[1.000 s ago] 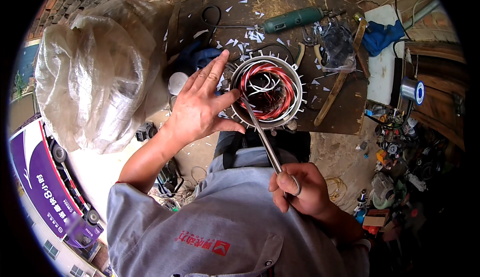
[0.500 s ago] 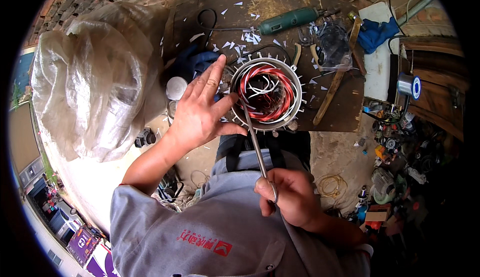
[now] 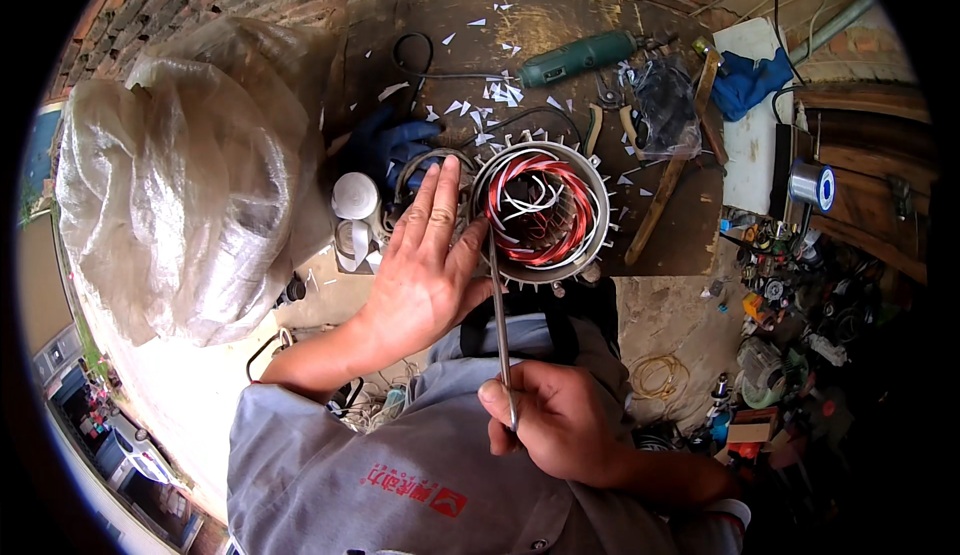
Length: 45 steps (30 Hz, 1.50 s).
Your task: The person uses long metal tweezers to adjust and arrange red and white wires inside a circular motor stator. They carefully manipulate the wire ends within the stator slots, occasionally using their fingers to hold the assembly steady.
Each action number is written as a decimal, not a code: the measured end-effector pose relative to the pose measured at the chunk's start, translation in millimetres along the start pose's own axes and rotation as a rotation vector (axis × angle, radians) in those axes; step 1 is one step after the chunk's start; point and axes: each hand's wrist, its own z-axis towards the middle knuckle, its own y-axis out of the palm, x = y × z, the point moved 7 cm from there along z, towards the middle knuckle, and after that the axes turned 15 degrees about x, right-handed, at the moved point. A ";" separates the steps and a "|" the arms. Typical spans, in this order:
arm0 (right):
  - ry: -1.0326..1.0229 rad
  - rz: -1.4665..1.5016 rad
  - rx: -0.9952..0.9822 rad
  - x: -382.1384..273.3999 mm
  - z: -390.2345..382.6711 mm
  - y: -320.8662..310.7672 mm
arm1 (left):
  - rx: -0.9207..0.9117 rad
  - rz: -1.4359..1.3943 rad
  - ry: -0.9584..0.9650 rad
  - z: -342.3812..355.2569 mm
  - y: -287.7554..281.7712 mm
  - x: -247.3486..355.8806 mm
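Head view: the round metal housing (image 3: 540, 274) sits at the near edge of the bench (image 3: 696, 223), with a red coil (image 3: 583, 205) ringed inside it and white strands (image 3: 530, 201) across its middle. From the right hand (image 3: 556, 421) it lies at 12 o'clock; from the left hand (image 3: 425, 280), the nearer of the two, at about 2 o'clock.

The relation that counts is the line of the slim steel tool (image 3: 502, 330). Its long axis runs from the right grip toward 12 o'clock, leaning slightly to 11, and so reaches the housing off-centre, between 8 and 9 o'clock on the rim. The tip is at the coil's edge there; whether it presses on the coil or sits beside it, I cannot tell.

The right grip pinches the handle end between thumb and curled fingers. The left grip is spread, with nothing visible in it, its index fingertip right beside the tool's tip. A green power tool (image 3: 578, 60) lies just past 12 o'clock from the housing.
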 end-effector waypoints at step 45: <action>-0.012 0.431 -0.236 24.8 5.1 -19.9 | -0.099 0.115 0.269 53.7 -19.9 -11.2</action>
